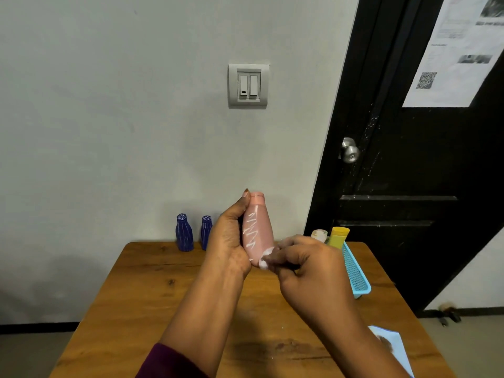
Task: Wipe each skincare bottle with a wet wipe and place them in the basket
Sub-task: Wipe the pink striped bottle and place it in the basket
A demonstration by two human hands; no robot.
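Observation:
My left hand [230,242] holds a pink bottle [259,230] upright above the table, cap up, white scribbles on its side. My right hand [302,266] pinches a small white wet wipe [265,259] against the bottle's lower end. Two blue bottles with white lines [184,233] [206,231] stand at the table's far edge, left of my hands. A light blue basket [357,271] sits at the right side of the table; a yellow bottle [338,237] and a pale bottle [318,234] stand in its far end.
The wooden table [152,296] stands against a grey wall with a switch plate [248,85]. A black door with a metal knob [349,150] is at the right. A light blue wipe packet [392,345] lies at the table's near right edge.

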